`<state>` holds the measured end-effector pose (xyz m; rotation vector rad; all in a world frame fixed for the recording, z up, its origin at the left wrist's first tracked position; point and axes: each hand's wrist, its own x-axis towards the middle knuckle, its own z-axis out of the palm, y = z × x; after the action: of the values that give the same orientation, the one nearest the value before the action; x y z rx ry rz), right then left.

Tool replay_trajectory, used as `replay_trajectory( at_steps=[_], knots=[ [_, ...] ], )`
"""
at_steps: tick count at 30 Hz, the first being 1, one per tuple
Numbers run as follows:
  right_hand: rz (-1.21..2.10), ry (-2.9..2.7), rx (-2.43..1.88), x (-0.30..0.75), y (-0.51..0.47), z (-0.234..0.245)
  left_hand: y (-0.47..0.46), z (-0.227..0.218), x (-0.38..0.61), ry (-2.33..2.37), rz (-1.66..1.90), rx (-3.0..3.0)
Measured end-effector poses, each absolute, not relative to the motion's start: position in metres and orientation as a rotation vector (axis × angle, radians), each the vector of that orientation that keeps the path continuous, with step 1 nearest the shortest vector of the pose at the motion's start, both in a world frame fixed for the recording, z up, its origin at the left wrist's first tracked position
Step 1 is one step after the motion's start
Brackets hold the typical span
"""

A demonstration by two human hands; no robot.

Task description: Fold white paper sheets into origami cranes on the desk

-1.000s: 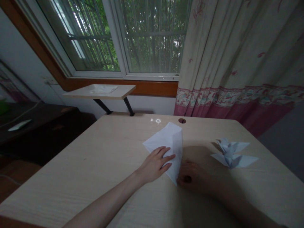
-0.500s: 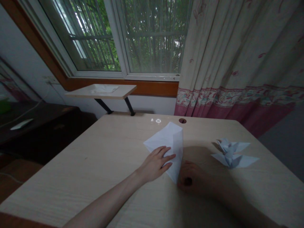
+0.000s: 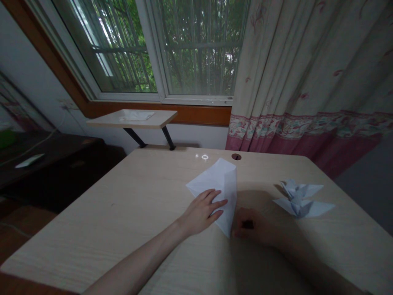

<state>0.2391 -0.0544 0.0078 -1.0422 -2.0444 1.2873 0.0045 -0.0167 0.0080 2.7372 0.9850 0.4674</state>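
A folded sheet of white paper (image 3: 225, 176) lies on the table, kite-shaped, with a creased flap along its right side and a point toward me. Across its lower middle rests my left hand (image 3: 202, 211), flat, fingers spread and pressing on the sheet. Beside the paper's lower right edge is my right hand (image 3: 250, 225), in shadow and slightly blurred. Its fingers are curled in toward the thumb, and I see nothing held in them. Whether it touches the paper's edge I cannot tell.
Two folded paper cranes (image 3: 302, 200) stand close together on the right of the wooden table (image 3: 123, 217). A raised shelf (image 3: 162, 118) at the back left carries white paper or tissue (image 3: 138, 115). A round cable hole (image 3: 236, 157) sits near the back edge, before the curtain (image 3: 276, 82).
My right hand has shifted slightly right and up, away from the paper's lower point. My left hand and the paper stay nearly still.
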Motion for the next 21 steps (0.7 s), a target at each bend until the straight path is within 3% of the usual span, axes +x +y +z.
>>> replay_trajectory(
  at_steps=[9, 21],
  knots=[
    [0.601, -2.432, -1.045, 0.227, -0.062, 0.001, -0.017, 0.008, 0.005, 0.970, 0.492, 2.729],
    [0.940, -2.203, -1.035, 0.233, -0.060, 0.013, -0.016, 0.011, 0.005, 0.980, 0.459, 2.730]
  ],
)
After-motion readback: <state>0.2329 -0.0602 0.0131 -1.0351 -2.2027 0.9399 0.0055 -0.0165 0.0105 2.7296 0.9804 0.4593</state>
